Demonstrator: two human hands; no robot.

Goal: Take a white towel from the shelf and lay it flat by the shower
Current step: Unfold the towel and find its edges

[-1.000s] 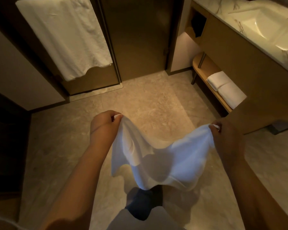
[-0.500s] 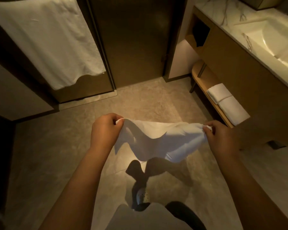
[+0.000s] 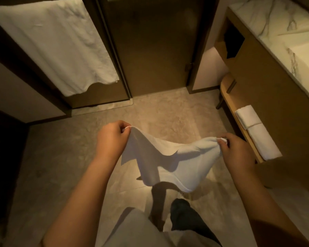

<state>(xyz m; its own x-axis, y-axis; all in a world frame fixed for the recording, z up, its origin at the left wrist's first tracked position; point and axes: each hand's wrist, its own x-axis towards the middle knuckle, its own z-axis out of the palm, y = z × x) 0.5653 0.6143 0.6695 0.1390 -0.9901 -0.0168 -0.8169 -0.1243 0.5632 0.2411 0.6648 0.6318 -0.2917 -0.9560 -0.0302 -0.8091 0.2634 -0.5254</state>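
Note:
A white towel hangs unfolded in the air above the stone floor, sagging between my two hands. My left hand pinches one top corner and my right hand pinches the other. The towel's lower edge droops in front of my legs without touching the floor. On the low wooden shelf at the right lie two folded white towels. The dark glass shower door stands shut straight ahead, with its threshold on the floor just beyond the towel.
A large white towel hangs on a rail at the upper left. The marble vanity top with its sink runs along the right. My dark shoe stands on the beige floor.
The towel has dropped and sags lower again after being stretched nearly level half a second ago. Both hands keep their corners, and the view has moved slightly closer to the shower door.

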